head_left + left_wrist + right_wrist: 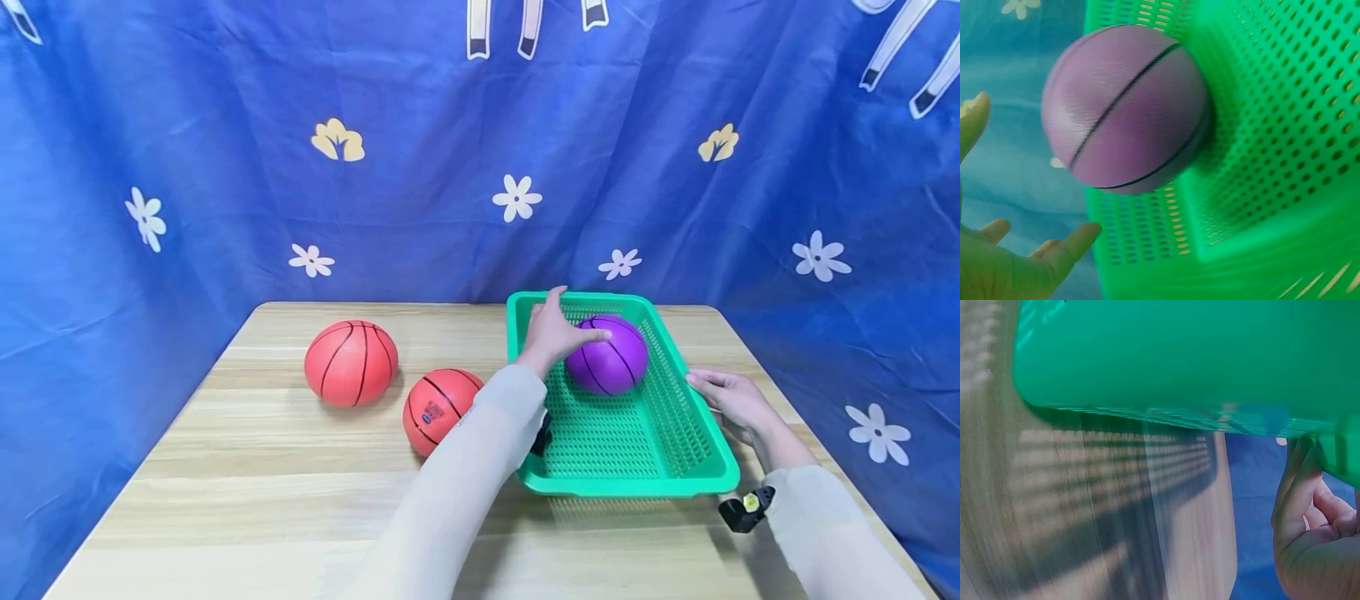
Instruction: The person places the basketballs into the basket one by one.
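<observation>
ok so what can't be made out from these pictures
Head view: the lower right of the nearer red ball, behind the left sleeve.
Head view: the print on that ball, too small to read.
Head view: part of the basket's left side, behind the same sleeve.
Left wrist view: the rest of the left grip, cut off by the frame edges.
Right wrist view: part of the right grip, cut off by the right edge.

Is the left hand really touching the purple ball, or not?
Apart. The left wrist view shows it: blue cloth is visible in the gap between the left hand and the purple ball.
</observation>
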A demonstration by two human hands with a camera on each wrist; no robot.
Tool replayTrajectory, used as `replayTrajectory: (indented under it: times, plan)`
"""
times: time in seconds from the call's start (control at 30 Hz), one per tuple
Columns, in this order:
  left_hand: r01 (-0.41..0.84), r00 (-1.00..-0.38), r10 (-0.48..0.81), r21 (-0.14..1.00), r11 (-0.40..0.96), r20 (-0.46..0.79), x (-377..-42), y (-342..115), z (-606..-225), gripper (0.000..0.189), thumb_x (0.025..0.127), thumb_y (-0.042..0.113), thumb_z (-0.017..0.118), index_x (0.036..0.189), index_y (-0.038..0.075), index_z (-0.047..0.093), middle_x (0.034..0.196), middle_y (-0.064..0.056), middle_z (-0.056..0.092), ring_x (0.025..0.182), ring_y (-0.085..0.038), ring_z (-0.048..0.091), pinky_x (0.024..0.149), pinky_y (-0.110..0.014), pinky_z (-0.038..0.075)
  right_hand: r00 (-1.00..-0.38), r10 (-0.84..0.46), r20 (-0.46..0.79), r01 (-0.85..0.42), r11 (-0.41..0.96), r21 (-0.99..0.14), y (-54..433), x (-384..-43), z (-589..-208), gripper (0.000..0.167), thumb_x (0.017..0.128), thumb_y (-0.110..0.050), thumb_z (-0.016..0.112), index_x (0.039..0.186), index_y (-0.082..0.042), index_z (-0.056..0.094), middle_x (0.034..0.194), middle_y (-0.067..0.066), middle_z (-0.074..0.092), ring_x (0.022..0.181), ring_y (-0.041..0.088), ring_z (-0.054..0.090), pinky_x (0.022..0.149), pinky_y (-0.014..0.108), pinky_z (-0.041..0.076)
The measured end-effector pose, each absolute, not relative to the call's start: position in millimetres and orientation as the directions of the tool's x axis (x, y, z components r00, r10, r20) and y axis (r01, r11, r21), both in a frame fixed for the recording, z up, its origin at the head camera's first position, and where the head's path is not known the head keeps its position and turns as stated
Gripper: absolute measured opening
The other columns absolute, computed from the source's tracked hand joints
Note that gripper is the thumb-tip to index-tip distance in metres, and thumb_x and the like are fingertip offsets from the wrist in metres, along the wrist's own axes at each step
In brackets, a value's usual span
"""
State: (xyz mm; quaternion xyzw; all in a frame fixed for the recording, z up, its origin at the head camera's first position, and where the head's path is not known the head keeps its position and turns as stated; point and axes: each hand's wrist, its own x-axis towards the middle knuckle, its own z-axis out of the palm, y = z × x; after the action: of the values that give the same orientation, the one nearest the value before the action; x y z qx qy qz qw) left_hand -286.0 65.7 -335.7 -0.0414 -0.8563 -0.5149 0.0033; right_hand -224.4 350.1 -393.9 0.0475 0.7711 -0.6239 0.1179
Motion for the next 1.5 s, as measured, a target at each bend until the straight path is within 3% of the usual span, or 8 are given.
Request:
replayTrajectory:
  times: [0.23, 0.53, 0.73, 0.9, 1.1, 1.5]
  plan:
    - [0.149, -0.989, 0.071, 0.862, 0.485, 0.13, -282.4, 55.2, -305.7, 0.102, 0.065, 0.044, 0.087, 0.148, 0.022, 0.031, 0.139, -0.011, 0.041, 0.121, -0.025, 0.045, 0.094, -0.041, 0.045, -0.968, -0.07, -0.239, 0.221, 0.207, -0.953, 349.2, -223.5, -393.4, 0.07, 0.097, -0.032, 0.056, 0.144, 0.01, 0.027, 0.103, -0.011, 0.062, 0.09, 0.004, 0.064, 0.081, 0.032, 0.053]
    - [0.304, -0.953, 0.154, 0.797, 0.522, 0.262, -277.5, 15.1, -278.7, 0.102, 0.062, 0.047, 0.087, 0.147, 0.025, 0.034, 0.141, -0.004, 0.042, 0.127, -0.022, 0.041, 0.098, -0.041, 0.041, -0.968, -0.08, -0.239, 0.219, 0.2, -0.955, 351.4, -222.0, -395.5, 0.068, 0.097, -0.031, 0.057, 0.143, 0.01, 0.029, 0.101, -0.013, 0.063, 0.089, 0.007, 0.065, 0.079, 0.033, 0.054]
    - [0.433, -0.9, 0.27, 0.765, 0.477, 0.342, -274.5, -26.6, -273.3, 0.099, 0.065, 0.042, 0.087, 0.147, 0.026, 0.035, 0.14, -0.006, 0.043, 0.125, -0.022, 0.046, 0.094, -0.04, 0.045, -0.969, -0.094, -0.23, 0.211, 0.174, -0.962, 353.4, -222.3, -395.8, 0.062, 0.095, -0.031, 0.06, 0.14, 0.007, 0.04, 0.099, -0.012, 0.065, 0.089, 0.009, 0.066, 0.077, 0.033, 0.055]
    - [0.492, -0.868, 0.309, 0.754, 0.436, 0.388, -274.2, -62.6, -272.0, 0.096, 0.067, 0.036, 0.088, 0.146, 0.025, 0.036, 0.14, -0.006, 0.043, 0.123, -0.02, 0.047, 0.092, -0.04, 0.048, -0.97, -0.081, -0.231, 0.214, 0.178, -0.961, 351.6, -221.2, -393.8, 0.062, 0.096, -0.029, 0.058, 0.14, 0.009, 0.037, 0.098, -0.012, 0.066, 0.087, 0.009, 0.066, 0.076, 0.032, 0.055]
    - [0.534, -0.845, 0.301, 0.729, 0.429, 0.442, -273.6, -105.3, -276.2, 0.091, 0.069, 0.027, 0.087, 0.145, 0.024, 0.038, 0.139, -0.006, 0.046, 0.123, -0.02, 0.048, 0.091, -0.037, 0.048, -0.967, -0.07, -0.245, 0.226, 0.203, -0.953, 348.1, -220.9, -392.5, 0.068, 0.097, -0.03, 0.056, 0.143, 0.011, 0.028, 0.099, -0.014, 0.063, 0.088, 0.005, 0.064, 0.077, 0.03, 0.054]
    - [0.546, -0.837, 0.234, 0.726, 0.418, 0.495, -264.6, -188.3, -298.4, 0.086, 0.07, 0.01, 0.085, 0.144, 0.02, 0.041, 0.137, -0.009, 0.048, 0.124, -0.023, 0.047, 0.097, -0.044, 0.043, -0.966, -0.072, -0.248, 0.228, 0.216, -0.949, 346.0, -222.4, -391.6, 0.07, 0.097, -0.032, 0.055, 0.144, 0.01, 0.026, 0.098, -0.015, 0.063, 0.088, 0.004, 0.064, 0.079, 0.031, 0.054]
